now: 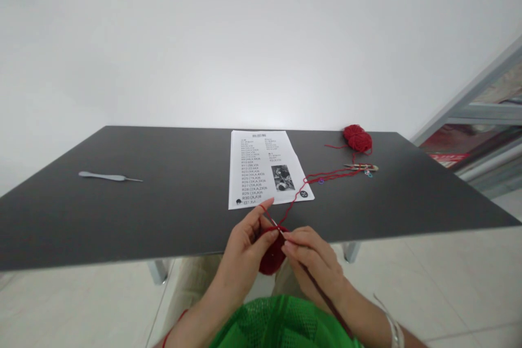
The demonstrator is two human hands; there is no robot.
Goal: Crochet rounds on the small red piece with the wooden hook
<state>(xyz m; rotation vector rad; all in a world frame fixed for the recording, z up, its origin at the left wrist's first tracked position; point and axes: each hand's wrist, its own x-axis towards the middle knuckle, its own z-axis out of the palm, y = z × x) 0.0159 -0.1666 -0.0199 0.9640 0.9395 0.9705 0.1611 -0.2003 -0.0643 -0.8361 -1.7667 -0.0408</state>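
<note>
- The left hand (248, 242) pinches the edge of the red crochet piece (269, 262) between thumb and fingers; a grip close to the working stitch should steady that edge.
- The left index finger stands raised, with the red yarn (290, 207) running over it; moderate, even tension there suits tidy loops.
- The right hand (316, 258) pinches a slim crochet hook (281, 232), its tip meeting the top edge of the piece just beside the left thumb; a small wrist turn should free a loop better than a hard pull.
- The stitch at the tip is too small to read, so I cannot tell whether a loop is caught.
- The yarn ball (358, 138) lies well beyond the right hand, and slack strands help avoid tugging.
- The printed pattern sheet (263, 163) lies just ahead of the left fingertips, handy for checking the row count.
</note>
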